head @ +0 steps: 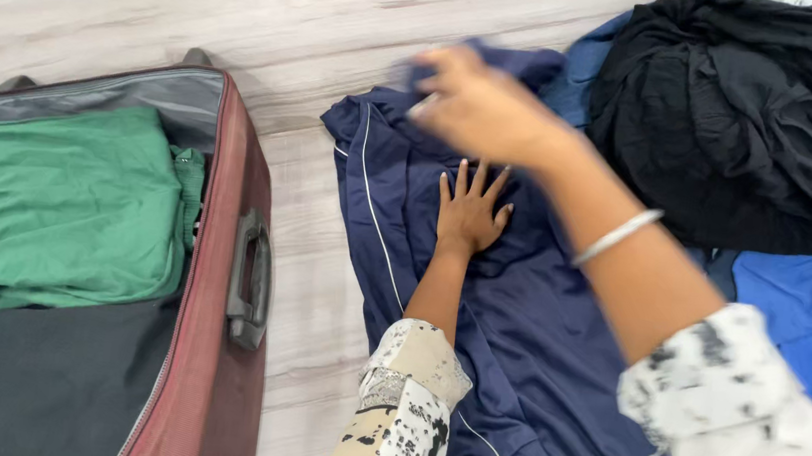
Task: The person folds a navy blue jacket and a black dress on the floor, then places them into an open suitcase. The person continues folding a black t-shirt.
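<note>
A navy garment with thin white piping [534, 352] lies spread on the pale wood-look floor. My left hand [471, 210] rests flat on it, fingers apart, pressing the cloth down. My right hand [479, 105], blurred by motion, is higher up by the garment's top edge, and its fingers seem closed on a fold of the navy cloth. A silver bangle sits on my right wrist. Both sleeves are white with black speckles.
An open maroon suitcase [213, 339] stands at the left, holding a folded green garment [66, 207] on a dark lining. A heap of black cloth [750, 113] lies at the top right, with bright blue fabric [811, 301] beneath and beside it.
</note>
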